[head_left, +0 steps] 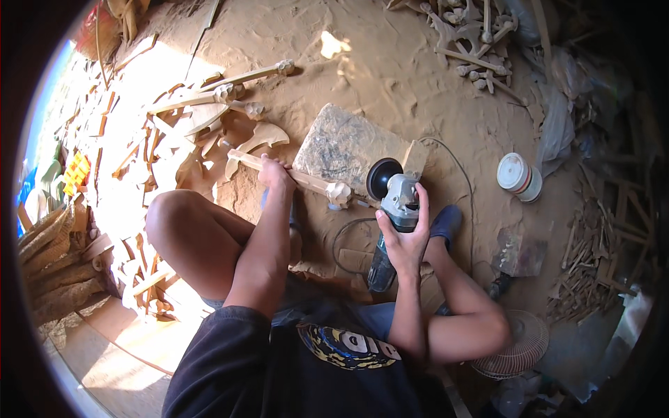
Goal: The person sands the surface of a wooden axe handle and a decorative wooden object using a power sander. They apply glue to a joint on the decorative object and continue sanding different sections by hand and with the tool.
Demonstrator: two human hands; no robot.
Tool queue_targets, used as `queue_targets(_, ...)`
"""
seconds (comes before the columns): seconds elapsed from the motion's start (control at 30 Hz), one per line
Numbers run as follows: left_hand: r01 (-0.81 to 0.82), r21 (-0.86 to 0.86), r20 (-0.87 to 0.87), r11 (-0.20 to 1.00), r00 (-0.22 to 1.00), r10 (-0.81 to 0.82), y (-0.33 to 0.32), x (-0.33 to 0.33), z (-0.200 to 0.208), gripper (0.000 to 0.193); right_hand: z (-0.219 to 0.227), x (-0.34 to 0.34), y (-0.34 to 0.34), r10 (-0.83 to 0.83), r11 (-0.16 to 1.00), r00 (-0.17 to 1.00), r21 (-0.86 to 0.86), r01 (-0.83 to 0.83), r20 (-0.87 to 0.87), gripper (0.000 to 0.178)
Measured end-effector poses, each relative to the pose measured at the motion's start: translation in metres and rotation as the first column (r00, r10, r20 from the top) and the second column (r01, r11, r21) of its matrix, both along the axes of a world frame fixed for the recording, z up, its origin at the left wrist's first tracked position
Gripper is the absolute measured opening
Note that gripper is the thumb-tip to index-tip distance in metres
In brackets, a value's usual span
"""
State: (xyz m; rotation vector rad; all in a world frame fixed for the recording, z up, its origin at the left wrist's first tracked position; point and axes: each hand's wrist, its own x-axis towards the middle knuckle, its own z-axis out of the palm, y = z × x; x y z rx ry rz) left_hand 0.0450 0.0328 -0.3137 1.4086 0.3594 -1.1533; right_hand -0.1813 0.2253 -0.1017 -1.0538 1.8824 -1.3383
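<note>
My left hand is closed around a long pale wooden piece with a carved knob at its right end. In my right hand is an angle grinder, its handle end hanging down toward my lap. A black round disc sits on the grinder's head, close to the carved knob; I cannot tell whether they touch. Whether the disc spins does not show. Just beyond both hands lies a flat, grey, worn stone block, with a small wooden block at its right end.
Several carved wooden pieces and scraps lie on the sandy ground to the left. Another heap of carved pieces is at the far right. A grey cable curves past my right foot. A white tub and a fan stand to the right.
</note>
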Motion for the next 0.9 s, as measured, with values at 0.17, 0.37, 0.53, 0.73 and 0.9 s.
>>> queue_targets(0.17, 0.082, 0.157, 0.347, 0.984, 0.929, -0.133, 0.005, 0.007, -0.004, 0.037, -0.008, 0.013, 0.012, 0.032, 0.999, 0.999, 0.032, -0.032, -0.011, 0.084)
queue_targets(0.37, 0.093, -0.238, 0.015, 0.967, 0.996, -0.092, -0.044, 0.040, 0.070, 0.016, -0.003, 0.000, 0.021, -0.047, 0.997, 0.999, -0.060, 0.046, -0.010, 0.085)
queue_targets(0.53, 0.034, -0.533, -0.344, 0.845, 0.904, -0.254, -0.054, -0.011, 0.151, 0.014, 0.023, -0.014, 0.018, -0.124, 0.990, 0.992, -0.073, 0.122, -0.025, 0.087)
queue_targets(0.73, -0.021, -0.569, -0.709, 0.822, 0.519, -0.477, -0.033, -0.013, 0.170, 0.030, 0.050, 0.000, 0.009, -0.055, 0.992, 0.997, -0.109, 0.061, 0.063, 0.087)
queue_targets(0.9, 0.094, -0.553, -0.748, 0.828, 0.383, -0.542, -0.016, -0.025, 0.178, 0.034, 0.063, 0.009, 0.009, 0.041, 0.989, 0.999, -0.143, -0.036, 0.027, 0.087)
